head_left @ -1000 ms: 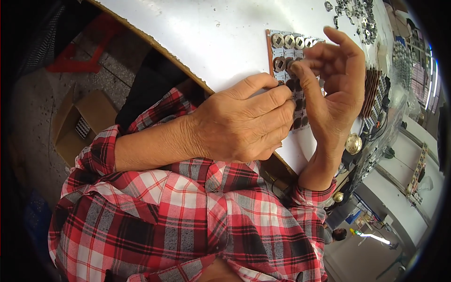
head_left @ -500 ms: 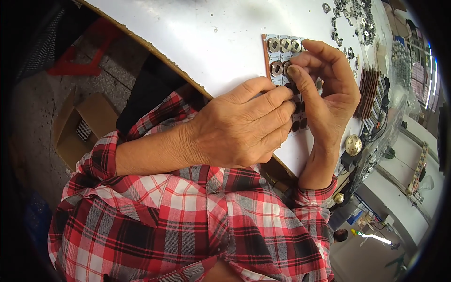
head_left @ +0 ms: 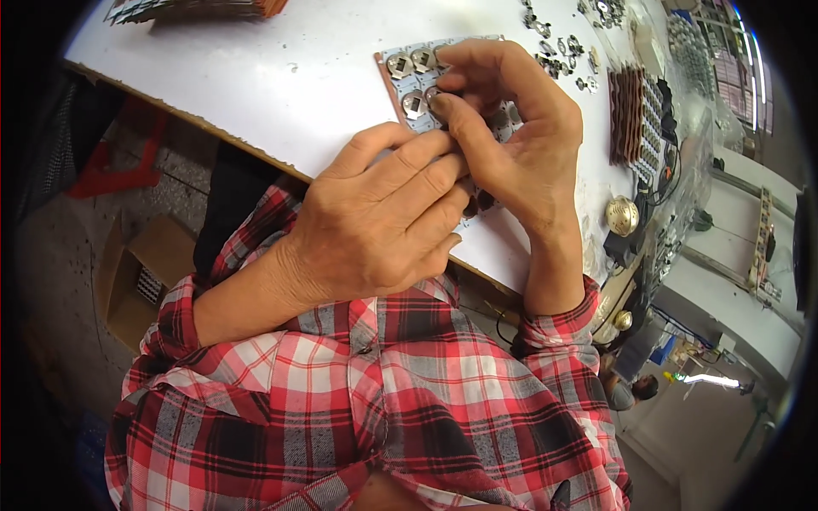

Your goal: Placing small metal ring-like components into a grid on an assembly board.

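Observation:
A flat panel of light-blue circuit boards (head_left: 409,86) with a brown edge lies on the white table in front of me. Round silvery metal clips (head_left: 399,65) with dark square openings sit on it in rows. My left hand (head_left: 383,209) rests over the panel's near part, fingers closed and curled together; its fingertips and anything in them are hidden. My right hand (head_left: 520,128) arches over the panel's right side. Its thumb tip is beside a clip in the second row, and its other fingers are bent inward; what they hold cannot be made out.
Loose small metal parts (head_left: 558,60) are scattered at the far right of the table. A stack of brown-edged panels (head_left: 626,115) stands right of my right hand, near a round gold-coloured object (head_left: 622,216). Another stack (head_left: 183,8) is at the far left. An open cardboard box (head_left: 141,277) sits on the floor.
The view has shifted, so the panel and both hands appear further left, and the far-left stack has come into sight. Both hands keep nearly the same pose over the panel.

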`<state>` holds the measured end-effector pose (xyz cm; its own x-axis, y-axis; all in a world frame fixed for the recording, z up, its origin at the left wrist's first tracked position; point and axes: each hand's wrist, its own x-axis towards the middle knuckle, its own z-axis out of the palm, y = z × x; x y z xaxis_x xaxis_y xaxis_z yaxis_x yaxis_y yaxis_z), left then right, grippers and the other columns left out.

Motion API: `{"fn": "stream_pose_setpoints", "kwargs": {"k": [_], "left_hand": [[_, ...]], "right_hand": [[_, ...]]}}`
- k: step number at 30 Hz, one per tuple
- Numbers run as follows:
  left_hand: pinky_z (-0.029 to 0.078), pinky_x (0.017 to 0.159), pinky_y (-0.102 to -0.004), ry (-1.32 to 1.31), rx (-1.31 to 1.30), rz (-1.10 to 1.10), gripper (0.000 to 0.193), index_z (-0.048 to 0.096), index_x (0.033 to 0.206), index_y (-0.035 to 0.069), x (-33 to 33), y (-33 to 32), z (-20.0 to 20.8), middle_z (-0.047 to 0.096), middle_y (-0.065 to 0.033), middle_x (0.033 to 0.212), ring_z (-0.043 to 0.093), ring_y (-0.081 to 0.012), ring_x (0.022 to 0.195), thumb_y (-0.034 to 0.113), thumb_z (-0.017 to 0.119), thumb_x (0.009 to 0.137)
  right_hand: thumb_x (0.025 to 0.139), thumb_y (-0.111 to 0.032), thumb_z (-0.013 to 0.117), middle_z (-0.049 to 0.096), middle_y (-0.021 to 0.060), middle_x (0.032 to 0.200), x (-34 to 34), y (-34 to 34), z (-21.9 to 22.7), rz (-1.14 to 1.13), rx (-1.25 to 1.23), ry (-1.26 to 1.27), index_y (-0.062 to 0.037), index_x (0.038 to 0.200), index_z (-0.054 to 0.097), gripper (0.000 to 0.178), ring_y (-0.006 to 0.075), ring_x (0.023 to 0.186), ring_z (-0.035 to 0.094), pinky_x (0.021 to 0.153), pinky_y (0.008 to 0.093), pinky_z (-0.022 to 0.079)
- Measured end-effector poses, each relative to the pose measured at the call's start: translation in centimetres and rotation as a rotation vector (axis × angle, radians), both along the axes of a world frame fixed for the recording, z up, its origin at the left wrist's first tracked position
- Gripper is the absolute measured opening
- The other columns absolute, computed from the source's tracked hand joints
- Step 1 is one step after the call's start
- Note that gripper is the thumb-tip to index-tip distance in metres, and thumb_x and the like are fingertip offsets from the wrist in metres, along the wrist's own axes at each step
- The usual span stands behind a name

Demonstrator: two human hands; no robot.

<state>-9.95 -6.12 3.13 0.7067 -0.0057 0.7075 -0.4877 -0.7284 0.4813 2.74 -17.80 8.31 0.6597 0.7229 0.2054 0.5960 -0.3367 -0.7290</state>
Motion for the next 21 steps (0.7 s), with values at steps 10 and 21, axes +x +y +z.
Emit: {"fn": "stream_pose_setpoints", "kwargs": {"k": [10,21], "left_hand": [[0.055,0.091,-0.0435,0.015,0.013,0.006,0.035,0.075,0.100,0.003,0.0,-0.1,-0.2,0.073,-0.0101,0.111,0.071,-0.0283,0.109,0.022,0.075,0.071],[0.053,0.093,-0.0435,0.058,0.101,-0.012,0.035,0.074,0.108,0.004,-0.1,0.5,-0.2,0.073,-0.0100,0.114,0.070,-0.0293,0.110,0.029,0.070,0.084]], "right_hand": [[0.088,-0.012,0.075,0.067,0.0012,0.083,4.0,-7.7,5.4,-0.327,-0.463,-0.018,0.0017,0.114,0.070,0.030,0.0063,0.073,0.059,0.061,0.0239,0.045],[0.092,-0.010,0.072,0.070,-0.0012,0.082,5.0,-9.1,4.6,-0.461,-0.135,0.031,-0.0029,0.098,0.073,0.009,0.0050,0.068,0.061,0.056,0.0199,0.042]]}}
